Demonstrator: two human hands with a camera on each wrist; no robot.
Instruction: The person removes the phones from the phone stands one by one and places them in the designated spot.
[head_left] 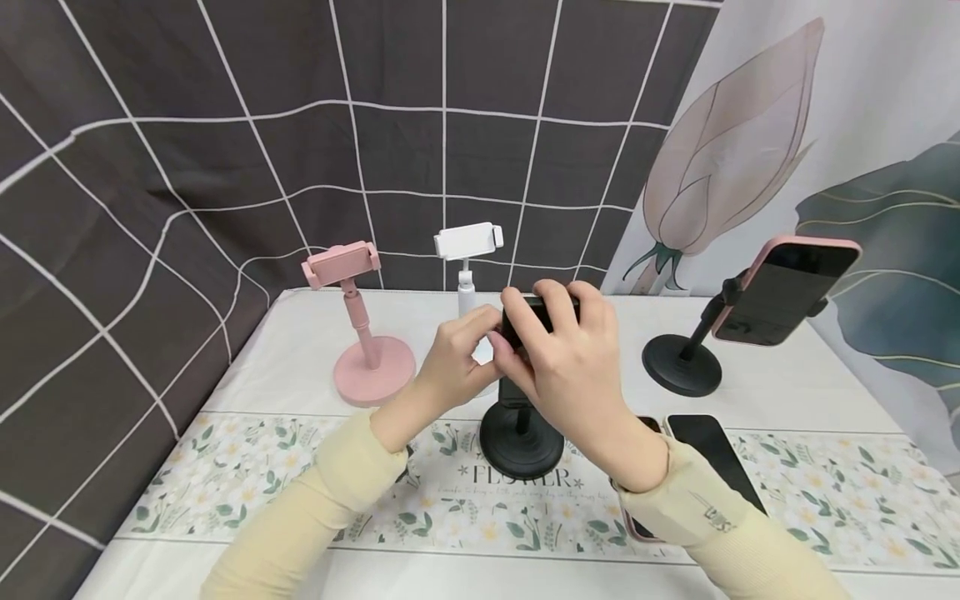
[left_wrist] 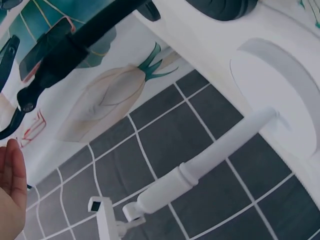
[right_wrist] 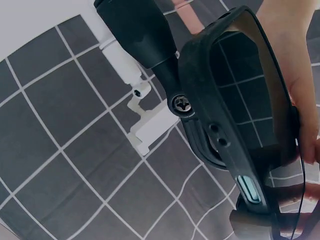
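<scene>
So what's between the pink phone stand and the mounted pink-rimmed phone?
Head view: white phone stand; nearer, black round-based stand, left hand and right hand at its top.

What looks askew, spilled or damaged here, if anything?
Nothing looks spilled or damaged. Only the dark backdrop seems off: its white grid bows and ripples behind the pink stand, as if it hangs wrinkled. The near black stand sits flat on its base.

On the floral-banded tabletop (head_left: 180,567), around the central black phone stand (head_left: 521,446): left, pink phone stand (head_left: 373,367); behind, white phone stand (head_left: 468,242); right, farther black phone stand (head_left: 682,367), two smartphones (head_left: 716,458).
</scene>
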